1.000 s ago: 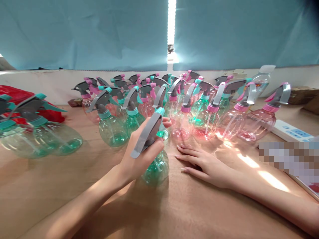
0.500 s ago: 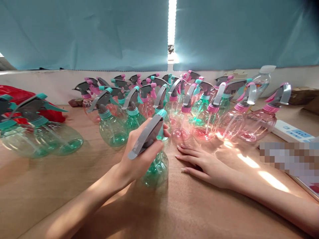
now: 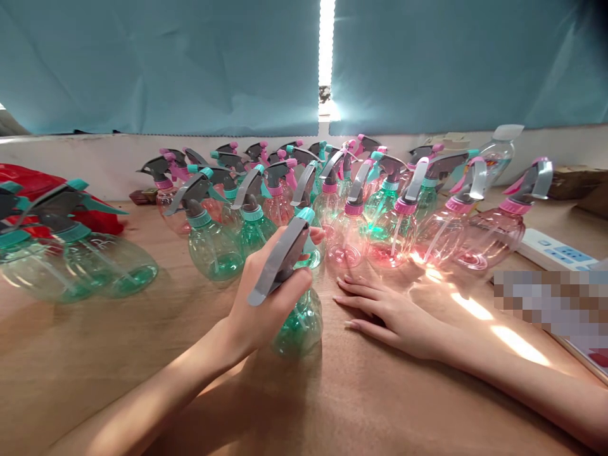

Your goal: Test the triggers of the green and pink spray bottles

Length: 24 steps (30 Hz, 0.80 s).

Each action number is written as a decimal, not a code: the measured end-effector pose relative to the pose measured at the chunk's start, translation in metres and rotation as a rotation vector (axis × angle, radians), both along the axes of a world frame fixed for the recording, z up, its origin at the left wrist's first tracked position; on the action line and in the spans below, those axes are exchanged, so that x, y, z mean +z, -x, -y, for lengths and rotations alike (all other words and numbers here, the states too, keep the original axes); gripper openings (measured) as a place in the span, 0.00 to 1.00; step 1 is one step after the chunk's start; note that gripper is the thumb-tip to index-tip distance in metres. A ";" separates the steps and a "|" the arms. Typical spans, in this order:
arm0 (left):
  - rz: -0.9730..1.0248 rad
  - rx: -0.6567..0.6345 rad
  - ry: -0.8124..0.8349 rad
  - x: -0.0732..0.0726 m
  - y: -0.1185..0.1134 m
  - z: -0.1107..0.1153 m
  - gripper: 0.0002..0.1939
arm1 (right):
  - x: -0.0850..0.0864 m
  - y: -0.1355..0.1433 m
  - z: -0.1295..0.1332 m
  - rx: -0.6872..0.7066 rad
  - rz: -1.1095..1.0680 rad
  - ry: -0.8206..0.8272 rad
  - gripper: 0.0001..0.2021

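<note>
My left hand (image 3: pixel 266 297) is wrapped round the neck of a green spray bottle (image 3: pixel 299 326) with a grey and teal spray head, which stands near the middle of the wooden table (image 3: pixel 361 405). Its collar is hidden behind the fingers. To the right, my right hand (image 3: pixel 392 313) lies flat on the tabletop with its fingers spread and nothing in it. Just beyond it stands a pink spray bottle (image 3: pixel 348 240). Another green spray bottle (image 3: pixel 216 250) is left of my left hand.
Several green and pink spray bottles crowd the back. Two green bottles (image 3: pixel 114 266) and a red bag (image 3: pixel 38 183) are at the left. At the right lie a power strip (image 3: pixel 546 244) and a blurred flat item (image 3: pixel 551 310); a clear bottle (image 3: pixel 498 152) stands behind.
The spray head in my left hand has tilted slightly more upright and shifted a little right. My right hand stays flat in place.
</note>
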State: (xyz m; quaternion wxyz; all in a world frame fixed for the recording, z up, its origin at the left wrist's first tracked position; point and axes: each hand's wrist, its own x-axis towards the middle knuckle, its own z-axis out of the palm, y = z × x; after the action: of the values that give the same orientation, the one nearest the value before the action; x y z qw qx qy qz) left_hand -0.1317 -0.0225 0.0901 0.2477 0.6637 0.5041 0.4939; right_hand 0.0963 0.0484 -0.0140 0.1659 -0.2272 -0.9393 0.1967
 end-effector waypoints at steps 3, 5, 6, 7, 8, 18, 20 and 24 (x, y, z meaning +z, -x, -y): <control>0.015 0.005 -0.031 -0.003 -0.002 0.000 0.21 | 0.000 0.000 0.000 0.002 0.003 0.001 0.23; 0.033 -0.009 -0.039 -0.004 -0.002 0.000 0.20 | 0.001 0.000 0.000 0.004 0.010 0.000 0.24; 0.037 -0.017 -0.037 -0.004 -0.002 0.000 0.19 | 0.001 0.000 0.000 0.005 0.008 0.001 0.23; 0.038 -0.023 -0.035 -0.003 -0.002 0.000 0.19 | 0.001 0.000 0.000 0.004 0.003 0.002 0.23; 0.035 -0.024 -0.035 -0.003 -0.002 0.000 0.18 | 0.001 0.000 0.000 0.003 -0.002 0.002 0.23; 0.004 -0.008 -0.027 -0.003 -0.001 0.000 0.18 | 0.001 0.000 0.000 0.006 0.006 -0.005 0.24; -0.004 -0.005 -0.022 -0.003 -0.001 0.000 0.18 | 0.000 0.000 0.000 0.003 0.003 -0.001 0.23; -0.023 0.004 -0.020 -0.002 0.000 0.000 0.17 | 0.000 0.000 0.000 -0.001 -0.017 0.011 0.23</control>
State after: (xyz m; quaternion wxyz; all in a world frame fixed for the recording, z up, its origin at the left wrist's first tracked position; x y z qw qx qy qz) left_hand -0.1314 -0.0224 0.0879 0.2342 0.6709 0.5033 0.4916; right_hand 0.0960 0.0480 -0.0139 0.1729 -0.2270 -0.9365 0.2038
